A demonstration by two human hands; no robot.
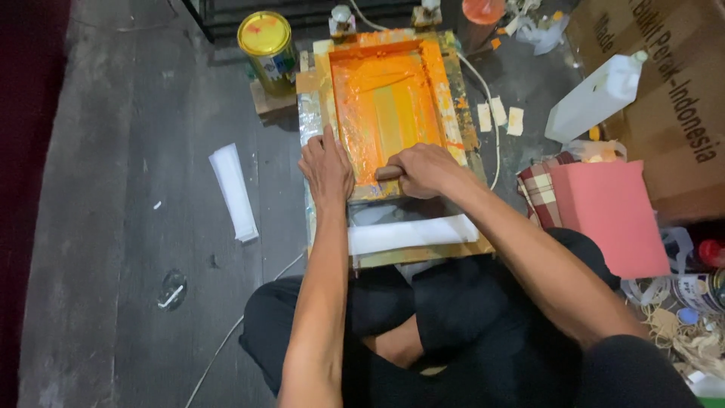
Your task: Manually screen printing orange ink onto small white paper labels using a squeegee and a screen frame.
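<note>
Floor work, person seated cross-legged, everything laid out on dark grey floorboards [128, 227].

Far left, well apart from the hands: a folded strip of white paper [234, 193] lying flat on the floor, and a yellow-lidded paint tin [266, 44] on a small wooden block near the frame's far left corner, probably kept there for reach.

Left hand [326, 168]: spread flat, palm down, on the near left edge of the printing screen frame [323, 91]. Not gripping; it presses, which looks like a way to stop the frame shifting.

Centre: the frame lies flat, its mesh coated in orange ink [362, 106], with a paler strip down the middle. Below its near edge a white sheet [411, 233] lies across the base board [453, 249], just above the person's knees.

Right hand [424, 171]: clenched around a wooden-handled squeegee [388, 172] at the near end of the mesh. The blade is hidden by the fist, so I cannot tell its angle. The squeegee sits between the two hands, close to both.

Right: a white cord [492, 143] beside the frame, small taped scraps [498, 115], a white plastic bottle [596, 98] lying tilted, a pink card [608, 215] over checked cloth [538, 190], a cardboard box [672, 91] toward the far right.
</note>
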